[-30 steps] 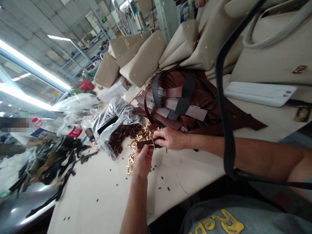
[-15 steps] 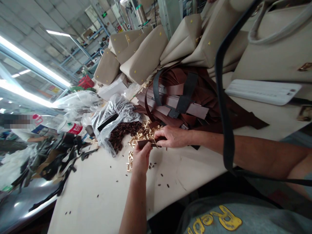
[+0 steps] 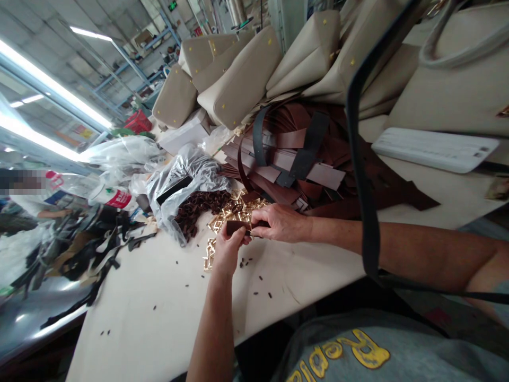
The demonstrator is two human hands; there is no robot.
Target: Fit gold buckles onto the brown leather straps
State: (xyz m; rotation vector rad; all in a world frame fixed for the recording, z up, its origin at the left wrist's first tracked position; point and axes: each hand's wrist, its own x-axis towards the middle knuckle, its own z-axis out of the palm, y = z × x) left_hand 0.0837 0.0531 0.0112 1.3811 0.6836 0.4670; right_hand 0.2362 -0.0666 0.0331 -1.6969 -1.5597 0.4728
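A dark brown leather strap (image 3: 234, 227) stretches between my two hands, just in front of a heap of gold metal buckles (image 3: 226, 218). My left hand (image 3: 227, 249) grips one end, its thumb pressed along the strap's near side. Closed round the other part from the right is my right hand (image 3: 286, 224), whose fingers hide much of it. Whether a buckle sits on the strap between the hands, I cannot tell. Small dark brown leather loops (image 3: 193, 215) lie piled left of the buckles. Behind my right hand spreads a large bundle of brown straps (image 3: 330, 180).
Beige handbags (image 3: 242, 79) are stacked along the back of the white table (image 3: 159, 329). A crumpled clear plastic bag (image 3: 191, 164) lies beside the loops. Dark scraps (image 3: 99, 233) cover the left side. A black strap (image 3: 363, 159) hangs close in front at right. Another person sits far left.
The strap end at my left hand has tipped up, now showing more of its flat face. Both hands keep hold of it. The whole view has shifted slightly.
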